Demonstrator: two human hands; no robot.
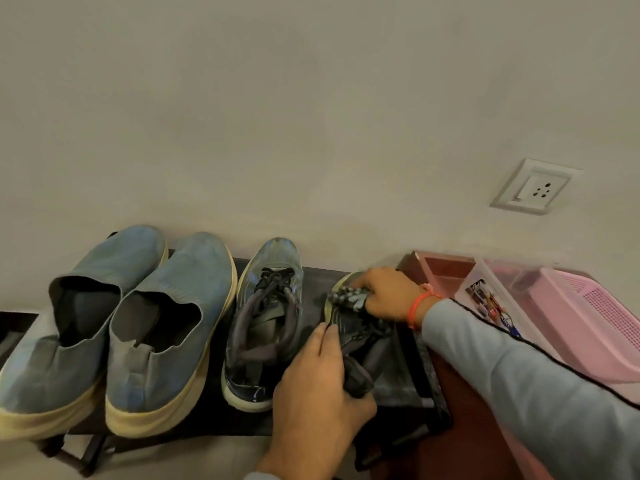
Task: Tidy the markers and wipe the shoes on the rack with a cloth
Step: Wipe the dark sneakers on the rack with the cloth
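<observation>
Your left hand [317, 386] grips the soft, light dark sneaker [360, 344] at its collar while your right hand [388, 294] pinches the limp cloth [346, 298] on its toe; hold the firmer heel.

Dim, warm, even indoor light, soft shadows, slightly blurred and grainy throughout, wide-angle bending at edges

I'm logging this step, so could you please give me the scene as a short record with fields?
surface: dark shoe rack against a wall
shoes: two blue slip-on shoes at left, one dark lace-up sneaker beside them, second sneaker at right
left hand: grips the second sneaker's heel end
right hand: presses a dark patterned cloth on that sneaker's toe
right of rack: clear plastic box, pink basket
wall: white socket
</observation>
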